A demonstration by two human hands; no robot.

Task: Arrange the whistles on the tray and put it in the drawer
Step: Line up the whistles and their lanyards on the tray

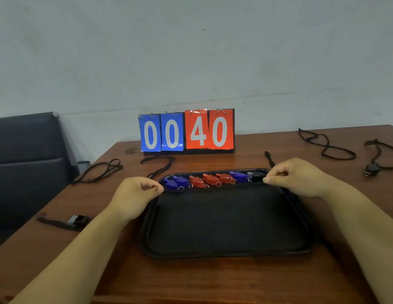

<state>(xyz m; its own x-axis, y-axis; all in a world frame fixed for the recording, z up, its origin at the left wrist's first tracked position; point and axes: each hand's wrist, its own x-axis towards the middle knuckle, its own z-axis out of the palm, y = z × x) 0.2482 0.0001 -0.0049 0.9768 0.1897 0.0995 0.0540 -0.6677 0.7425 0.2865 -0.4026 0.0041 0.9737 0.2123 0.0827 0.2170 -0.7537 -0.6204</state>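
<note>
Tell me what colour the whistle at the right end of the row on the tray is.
That whistle is black, clearest in the head view.

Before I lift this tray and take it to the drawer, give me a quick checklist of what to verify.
1. Whistles sit in one row along the far rim of the tray: ok.
2. Left hand and right hand gripping the far corners: cannot tell; the fingers curl at the rim.
3. Black cord by the far right corner is clear of the tray: cannot tell.
4. Dark object at far right is not a stray whistle: cannot tell.
5. Drawer open: cannot tell, not in view.
</note>
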